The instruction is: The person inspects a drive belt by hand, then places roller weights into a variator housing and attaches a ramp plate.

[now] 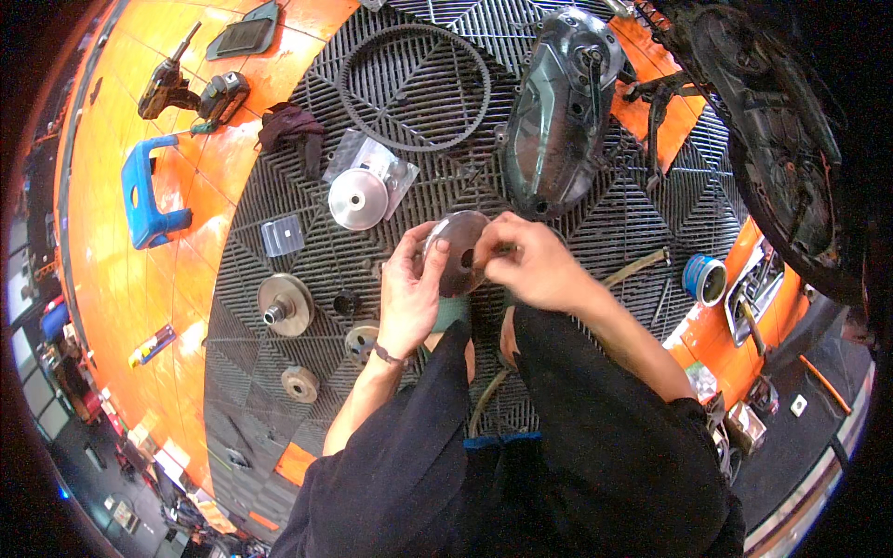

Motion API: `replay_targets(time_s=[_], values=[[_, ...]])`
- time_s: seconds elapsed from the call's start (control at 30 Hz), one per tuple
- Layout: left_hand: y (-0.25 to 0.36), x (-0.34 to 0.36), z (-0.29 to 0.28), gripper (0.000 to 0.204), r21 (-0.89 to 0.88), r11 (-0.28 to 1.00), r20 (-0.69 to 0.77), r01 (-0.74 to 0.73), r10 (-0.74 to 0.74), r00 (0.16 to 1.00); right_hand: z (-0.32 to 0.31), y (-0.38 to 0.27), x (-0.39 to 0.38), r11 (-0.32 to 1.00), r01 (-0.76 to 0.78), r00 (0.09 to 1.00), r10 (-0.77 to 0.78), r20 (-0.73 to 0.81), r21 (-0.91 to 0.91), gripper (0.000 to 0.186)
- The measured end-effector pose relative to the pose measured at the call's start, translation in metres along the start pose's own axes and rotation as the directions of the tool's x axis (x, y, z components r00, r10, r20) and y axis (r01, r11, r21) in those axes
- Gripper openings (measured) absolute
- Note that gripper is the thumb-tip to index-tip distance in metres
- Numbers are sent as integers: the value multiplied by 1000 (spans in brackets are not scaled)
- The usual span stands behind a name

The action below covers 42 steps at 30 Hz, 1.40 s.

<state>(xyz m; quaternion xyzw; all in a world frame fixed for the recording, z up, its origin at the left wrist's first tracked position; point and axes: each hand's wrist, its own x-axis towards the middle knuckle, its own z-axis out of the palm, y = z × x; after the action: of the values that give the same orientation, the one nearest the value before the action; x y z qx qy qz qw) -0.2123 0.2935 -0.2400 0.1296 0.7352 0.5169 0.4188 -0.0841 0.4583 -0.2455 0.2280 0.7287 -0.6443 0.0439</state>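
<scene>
My left hand (413,286) grips a round grey metal disc (453,272) by its left edge, thumb on the near face, holding it tilted above the mat. A dark hole shows near the disc's middle. My right hand (532,264) is closed at the disc's right side, its fingers curled together over the face; what they pinch, if anything, is hidden. Just beyond, a shiny silver pulley disc (357,199) lies on a clear plastic bag (402,177). To the left lie a metal pulley half with a shaft (286,305), a small dark ring (347,302) and a round part with holes (361,344).
A toothed drive belt (483,98) and a dark engine cover (558,126) lie on the black slatted mat. At left are a blue stool (139,191) and a cordless drill (167,90). A blue tin (704,279) and a motorcycle part (772,139) stand at right.
</scene>
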Motion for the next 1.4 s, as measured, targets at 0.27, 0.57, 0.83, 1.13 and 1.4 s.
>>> replay_targets(time_s=[0.27, 0.57, 0.83, 1.13, 1.4], values=[[-17, 3, -4, 44, -13, 999, -70, 42, -43, 997, -60, 33, -38, 468, 82, 980, 123, -156, 880, 41], [-41, -22, -19, 40, -437, 831, -9, 345, -387, 922, -189, 6, -33, 911, 380, 422, -15, -907, 162, 45], [-64, -23, -38, 44, -132, 953, -14, 274, -278, 960, -270, -9, 2, 890, -23, 173, -444, -879, -455, 34], [-68, -19, -44, 47, -180, 952, -31, 249, -259, 965, -283, -31, -8, 794, -482, 348, -214, -913, -370, 27], [-54, -30, -27, 46, -16, 976, 2, 216, -216, 976, -267, -25, -18, 835, -313, 144, -429, -892, -452, 24]])
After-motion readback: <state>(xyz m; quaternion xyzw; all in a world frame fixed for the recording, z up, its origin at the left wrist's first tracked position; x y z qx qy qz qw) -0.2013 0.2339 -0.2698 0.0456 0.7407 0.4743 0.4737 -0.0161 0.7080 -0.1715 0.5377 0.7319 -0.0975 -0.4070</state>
